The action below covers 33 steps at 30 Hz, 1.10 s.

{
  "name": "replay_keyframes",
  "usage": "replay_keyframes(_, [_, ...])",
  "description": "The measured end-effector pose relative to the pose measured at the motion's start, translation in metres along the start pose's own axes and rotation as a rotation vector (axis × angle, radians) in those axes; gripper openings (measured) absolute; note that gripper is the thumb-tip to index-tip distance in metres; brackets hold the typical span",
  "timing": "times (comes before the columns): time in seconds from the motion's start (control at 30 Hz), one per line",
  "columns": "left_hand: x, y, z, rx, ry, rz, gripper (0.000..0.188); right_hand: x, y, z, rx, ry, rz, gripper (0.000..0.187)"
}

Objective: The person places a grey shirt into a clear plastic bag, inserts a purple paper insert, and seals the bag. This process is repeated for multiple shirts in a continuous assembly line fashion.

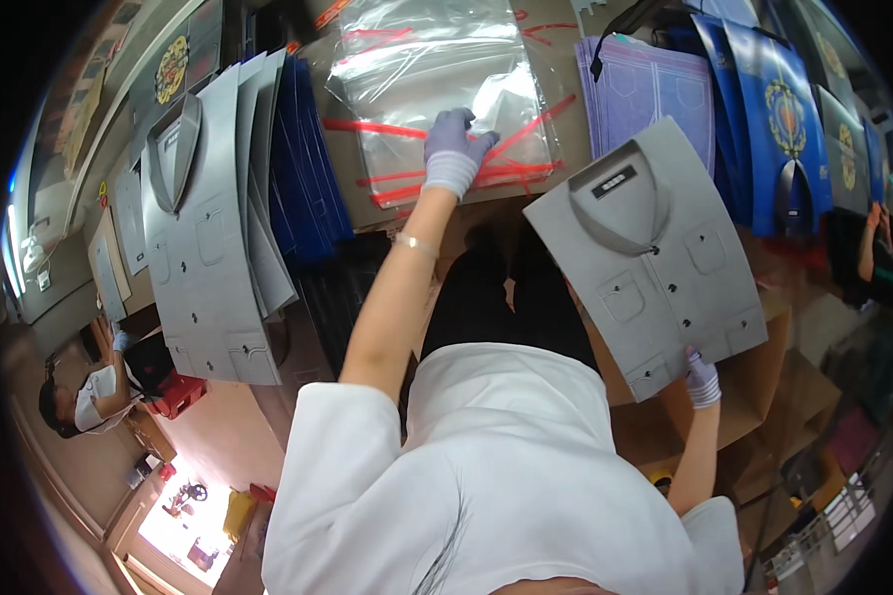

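Observation:
My left hand (456, 151), in a pale purple glove with a striped cuff, rests on a stack of clear plastic bags (437, 84) at the top middle. Its fingers are apart and lie on the plastic, near the red strips that cross the bags. My right hand (702, 379), gloved alike, grips the lower edge of a grey shirt-shaped card (655, 258). The card is tilted and shows a collar, dark buttons and pockets. My thumb is on its front; the other fingers are mostly hidden behind it.
More grey shirt-shaped cards (203, 248) stand at the left beside dark blue ones (308, 159). A purple pile (655, 94) and blue pieces with emblems (779, 109) are at the right. Below my right hand is an open cardboard box (764, 387). Another person (99, 392) is at far left.

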<state>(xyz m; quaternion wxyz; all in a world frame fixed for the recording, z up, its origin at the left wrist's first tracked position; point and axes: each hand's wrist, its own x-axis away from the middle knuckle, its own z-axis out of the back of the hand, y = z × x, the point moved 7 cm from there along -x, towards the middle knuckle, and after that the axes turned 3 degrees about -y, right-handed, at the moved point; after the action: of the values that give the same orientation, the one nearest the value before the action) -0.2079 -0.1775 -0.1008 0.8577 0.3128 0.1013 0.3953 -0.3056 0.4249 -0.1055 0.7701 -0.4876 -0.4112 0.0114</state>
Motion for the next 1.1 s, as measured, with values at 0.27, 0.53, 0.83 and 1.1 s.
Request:
replay_keyframes(0.27, [-0.059,-0.045,-0.021,0.022,-0.002,0.157,0.023,0.064,0.075,-0.027,0.793,-0.005,0.552,0.034])
replay_keyframes(0.53, [-0.031,-0.007,0.002,-0.180,-0.274,-0.107,0.044,0.058,0.041,-0.043,0.611,0.118,0.333,0.030])
replay_keyframes(0.83, [0.017,-0.031,-0.050,0.268,-0.350,-0.142,0.017,0.061,-0.012,-0.054,0.210,0.335,0.232,0.033])
replay_keyframes(1.1, [0.004,-0.056,-0.013,0.604,-0.326,0.092,0.020,0.043,-0.026,-0.093,0.341,0.335,0.292,0.033])
